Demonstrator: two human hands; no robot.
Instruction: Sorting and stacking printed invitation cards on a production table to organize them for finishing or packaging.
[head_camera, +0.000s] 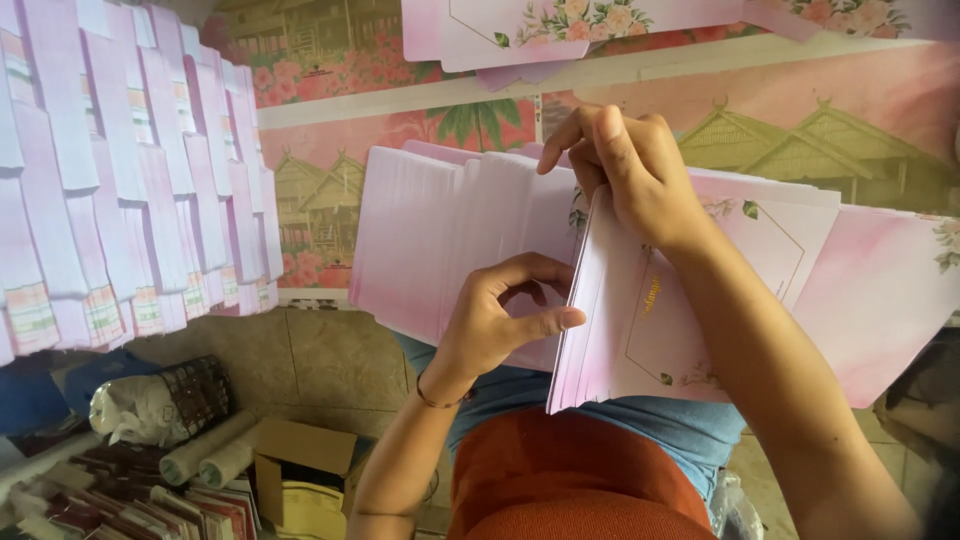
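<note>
Pink cards (640, 330) — one thick stack, too many to count — stand on edge above the lap; left hand (495, 325) pinches its edge, right hand (630, 165) clamps its top, fingers curled.

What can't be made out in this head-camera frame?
- Right hand fingertips: tucked behind the stack of pink cards, so the grip is unclear.
- Card count: edges too fine.
- Fanned pink cards: faces blurred, partly hidden by the left hand.
- Floral card: cut off by the top edge.
- Cardboard box contents: too dark.
</note>
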